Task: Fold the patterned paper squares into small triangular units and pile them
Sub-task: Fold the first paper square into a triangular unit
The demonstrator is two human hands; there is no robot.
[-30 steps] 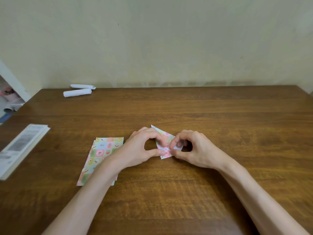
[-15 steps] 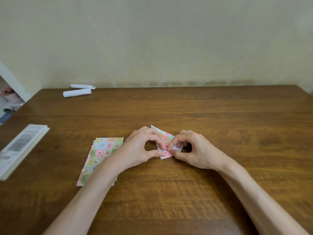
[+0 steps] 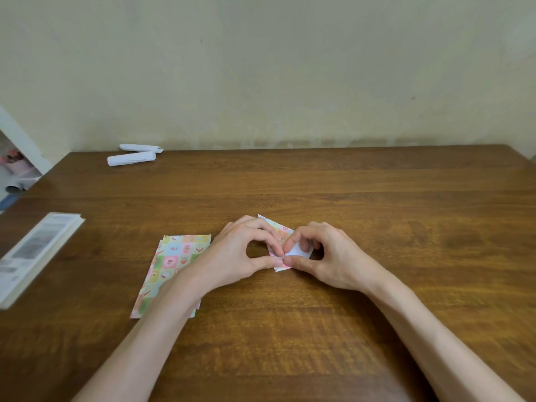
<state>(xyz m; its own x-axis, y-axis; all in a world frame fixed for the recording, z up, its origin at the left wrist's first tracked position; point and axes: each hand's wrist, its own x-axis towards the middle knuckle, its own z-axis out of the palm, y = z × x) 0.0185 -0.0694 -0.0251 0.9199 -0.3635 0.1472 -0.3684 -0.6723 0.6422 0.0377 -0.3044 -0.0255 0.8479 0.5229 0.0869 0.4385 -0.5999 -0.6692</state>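
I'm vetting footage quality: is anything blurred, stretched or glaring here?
Head view: soft even light, no glare; book at left smeared, print unreadable; table grain near the bottom edge blurry; folded paper between left hand and right hand fairly sharp.

The table [image 3: 377, 198] was warm brown wood with darker grain streaks. The stack [image 3: 179, 256] showed a pastel check of pink, green, yellow and blue squares, each with a small red or white motif. The folded sheet [image 3: 280, 230] carried the same pastel print, mostly pink, its underside plain white. Two rolls [image 3: 132, 158] were white, the book [image 3: 34, 253] white and grey, the wall [image 3: 290, 68] pale cream.
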